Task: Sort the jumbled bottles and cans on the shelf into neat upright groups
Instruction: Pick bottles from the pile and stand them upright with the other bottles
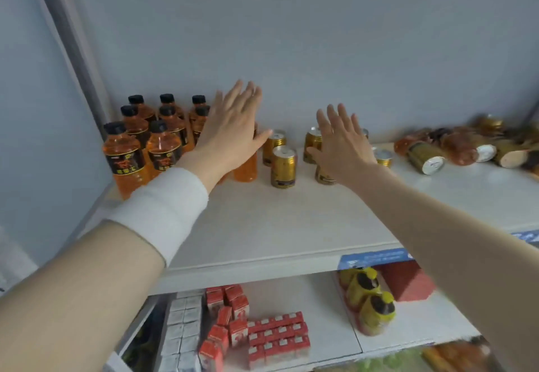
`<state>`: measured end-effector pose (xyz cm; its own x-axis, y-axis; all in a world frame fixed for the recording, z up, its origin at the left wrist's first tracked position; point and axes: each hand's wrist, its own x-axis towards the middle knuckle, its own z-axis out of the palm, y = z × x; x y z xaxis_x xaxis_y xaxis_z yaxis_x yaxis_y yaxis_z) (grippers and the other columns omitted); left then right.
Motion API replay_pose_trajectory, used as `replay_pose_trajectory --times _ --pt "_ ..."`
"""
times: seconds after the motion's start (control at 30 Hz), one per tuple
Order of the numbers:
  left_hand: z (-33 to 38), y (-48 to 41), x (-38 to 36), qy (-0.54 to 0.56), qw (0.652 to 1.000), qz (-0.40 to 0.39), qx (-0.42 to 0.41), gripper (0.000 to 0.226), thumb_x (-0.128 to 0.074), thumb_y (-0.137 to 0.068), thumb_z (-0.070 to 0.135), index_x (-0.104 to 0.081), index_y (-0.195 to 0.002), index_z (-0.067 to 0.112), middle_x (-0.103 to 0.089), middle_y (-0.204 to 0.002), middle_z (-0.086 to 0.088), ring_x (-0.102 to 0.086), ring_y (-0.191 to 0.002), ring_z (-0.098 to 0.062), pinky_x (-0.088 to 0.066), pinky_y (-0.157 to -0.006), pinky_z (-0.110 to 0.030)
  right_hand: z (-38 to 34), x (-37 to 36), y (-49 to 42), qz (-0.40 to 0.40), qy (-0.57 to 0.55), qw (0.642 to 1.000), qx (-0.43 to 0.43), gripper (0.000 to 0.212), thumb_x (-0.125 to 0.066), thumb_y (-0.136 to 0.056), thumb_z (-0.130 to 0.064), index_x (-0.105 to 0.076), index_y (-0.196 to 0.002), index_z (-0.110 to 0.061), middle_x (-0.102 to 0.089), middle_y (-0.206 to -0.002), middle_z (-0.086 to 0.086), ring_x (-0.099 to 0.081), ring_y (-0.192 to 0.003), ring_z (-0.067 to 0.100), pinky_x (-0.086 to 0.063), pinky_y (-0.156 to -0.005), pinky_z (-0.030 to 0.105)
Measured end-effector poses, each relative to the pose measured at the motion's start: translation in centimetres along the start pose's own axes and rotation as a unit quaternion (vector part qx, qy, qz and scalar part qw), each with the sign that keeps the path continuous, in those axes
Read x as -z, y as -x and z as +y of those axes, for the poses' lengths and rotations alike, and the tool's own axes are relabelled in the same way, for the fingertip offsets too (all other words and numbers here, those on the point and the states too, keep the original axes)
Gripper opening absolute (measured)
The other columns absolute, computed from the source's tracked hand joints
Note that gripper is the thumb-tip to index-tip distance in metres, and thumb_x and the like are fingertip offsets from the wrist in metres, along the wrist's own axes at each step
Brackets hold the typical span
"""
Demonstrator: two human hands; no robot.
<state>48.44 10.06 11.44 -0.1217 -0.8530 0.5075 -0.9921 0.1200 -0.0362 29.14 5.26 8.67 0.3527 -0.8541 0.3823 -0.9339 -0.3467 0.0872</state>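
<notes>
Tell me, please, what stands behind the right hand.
Upright gold cans stand on the shelf behind the right hand; parts of four peek out around it. The hand partly covers them, so any more cans there are hidden.

We're in a shop here, a grocery or convenience store by the look of it. There's a white display shelf [262, 225] stocked with many copies of the same product: identical orange bottles [125, 150] with black caps and matching labels, and a cluster of identical gold cans [283, 167]. On the shelf's front edge sits a blue label strip [376, 258], the sort that carries prices, though the print is too blurred to read. Down on the lower shelf [320, 298], more stock in rows: red cartons [277, 333], white boxes [182, 328], yellow bottles [376, 310].
</notes>
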Motion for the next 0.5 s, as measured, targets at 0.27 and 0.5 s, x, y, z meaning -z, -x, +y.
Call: replay_pose_trajectory --times 0.27,0.5 --pt "17.7 -5.3 -3.8 -0.056 0.988 -0.142 -0.034 0.073 -0.034 -0.096 0.048 -0.005 -0.149 0.008 -0.005 -0.16 -0.009 0.001 -0.148 -0.023 -0.001 -0.12 -0.043 20.3 3.2 8.7 -0.023 0.078 0.993 -0.09 0.07 -0.034 -0.095 -0.044 -0.006 -0.148 -0.007 -0.005 -0.157 0.015 0.001 -0.145 0.032 -0.002 -0.118 0.046" --pt "31.7 -12.2 -7.1 0.011 0.987 -0.141 -0.073 0.072 -0.038 -0.094 0.049 -0.012 -0.148 0.009 -0.01 -0.159 -0.008 -0.004 -0.147 -0.024 -0.005 -0.119 -0.044 33.1 2.4 12.4 -0.049 0.129 0.977 -0.165 0.074 -0.035 -0.094 -0.05 -0.004 -0.148 -0.009 -0.005 -0.158 0.013 0.001 -0.146 0.031 -0.001 -0.117 0.046"
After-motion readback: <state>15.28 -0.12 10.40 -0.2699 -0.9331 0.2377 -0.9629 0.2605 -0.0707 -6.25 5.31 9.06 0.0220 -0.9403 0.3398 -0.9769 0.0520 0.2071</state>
